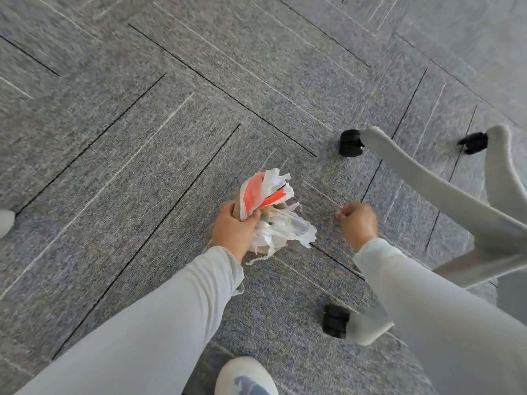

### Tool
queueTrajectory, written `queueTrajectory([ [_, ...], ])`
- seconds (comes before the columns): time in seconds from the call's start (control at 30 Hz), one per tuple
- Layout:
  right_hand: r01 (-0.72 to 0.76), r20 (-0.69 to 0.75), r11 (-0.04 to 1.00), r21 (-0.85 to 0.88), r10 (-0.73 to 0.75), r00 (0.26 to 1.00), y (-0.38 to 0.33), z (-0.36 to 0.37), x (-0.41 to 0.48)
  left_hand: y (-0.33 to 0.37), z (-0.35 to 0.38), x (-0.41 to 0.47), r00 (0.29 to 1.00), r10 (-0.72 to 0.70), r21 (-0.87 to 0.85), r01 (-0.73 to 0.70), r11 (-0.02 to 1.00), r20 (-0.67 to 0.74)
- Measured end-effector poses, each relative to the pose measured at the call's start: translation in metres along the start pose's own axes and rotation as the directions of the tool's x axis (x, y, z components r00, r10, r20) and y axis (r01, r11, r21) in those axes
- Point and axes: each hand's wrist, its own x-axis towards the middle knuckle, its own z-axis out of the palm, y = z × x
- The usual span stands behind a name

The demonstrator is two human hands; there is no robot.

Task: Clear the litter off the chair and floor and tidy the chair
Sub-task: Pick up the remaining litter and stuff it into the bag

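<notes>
The person's left hand [231, 228] grips a crumpled bundle of white and orange plastic bags with brown paper [271, 212], fingers wrapped tightly around it, held over the grey carpet-tile floor [142, 124]. The right hand [358, 222] is curled into a loose fist, holding nothing visible. Just beside it spread the light grey chair base legs [427, 181] with black caster wheels [350, 143].

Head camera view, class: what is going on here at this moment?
A person bends over a grey carpet floor. The left hand grips a bunch of crumpled litter: white and orange plastic with some brown paper. The right hand is closed in a fist beside it, apparently empty. The chair base with black castors stands at the right.
</notes>
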Motion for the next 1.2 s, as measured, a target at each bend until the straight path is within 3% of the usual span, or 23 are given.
queueTrajectory([
  [0.1,0.117,-0.007,0.974,0.196,-0.118,0.993,-0.020,0.002,-0.020,-0.001,-0.006,-0.001,1.000,0.009,-0.013,-0.009,1.000,-0.014],
  [0.2,0.320,0.011,0.892,0.321,-0.341,0.940,-0.060,-0.002,-0.054,-0.002,-0.019,-0.009,0.999,0.028,-0.082,-0.030,0.996,-0.024],
  [0.27,0.482,0.085,0.828,0.285,-0.523,0.848,-0.086,-0.002,-0.083,0.001,-0.029,-0.020,0.998,0.054,-0.133,-0.056,0.989,-0.016],
  [0.37,0.648,0.184,0.754,0.112,-0.656,0.732,-0.112,0.006,-0.127,0.003,-0.051,-0.038,0.995,0.097,-0.207,-0.101,0.973,-0.028],
  [0.6,0.788,0.092,0.616,-0.029,-0.783,0.615,-0.132,0.029,-0.210,-0.024,-0.132,-0.093,0.991,0.128,-0.350,-0.132,0.927,-0.034],
  [0.67,0.788,0.053,0.610,-0.079,-0.787,0.614,-0.144,0.041,-0.245,-0.035,-0.166,-0.114,0.991,0.112,-0.378,-0.130,0.917,-0.067],
  [0.73,0.738,0.057,0.673,0.049,-0.740,0.670,-0.159,0.048,-0.281,-0.043,-0.201,-0.134,0.991,0.092,-0.411,-0.124,0.903,-0.098],
  [0.8,0.606,0.291,0.762,0.228,-0.647,0.705,-0.176,0.052,-0.320,-0.052,-0.241,-0.154,0.987,0.070,-0.445,-0.127,0.887,-0.143],
  [0.87,0.485,0.568,0.801,0.351,-0.594,0.569,-0.194,0.057,-0.356,-0.055,-0.279,-0.171,0.977,0.062,-0.470,-0.152,0.870,-0.202],
  [0.9,0.470,0.620,0.794,0.385,-0.600,0.506,-0.205,0.058,-0.377,-0.056,-0.299,-0.180,0.970,0.061,-0.481,-0.171,0.860,-0.235],
  [0.97,0.465,0.641,0.757,0.459,-0.645,0.416,-0.227,0.057,-0.418,-0.057,-0.338,-0.201,0.957,0.047,-0.500,-0.192,0.844,-0.288],
  [1.07,0.440,0.698,0.701,0.562,-0.687,0.203,-0.263,0.051,-0.483,-0.052,-0.399,-0.237,0.928,0.039,-0.529,-0.245,0.812,-0.371],
  [1.13,0.440,0.719,0.696,0.567,-0.679,0.149,-0.285,0.048,-0.521,-0.042,-0.437,-0.263,0.892,0.049,-0.525,-0.308,0.794,-0.449],
  [1.2,0.478,0.695,0.670,0.568,-0.702,0.158,-0.308,0.045,-0.559,-0.029,-0.473,-0.285,0.839,0.065,-0.485,-0.373,0.791,-0.540],
])
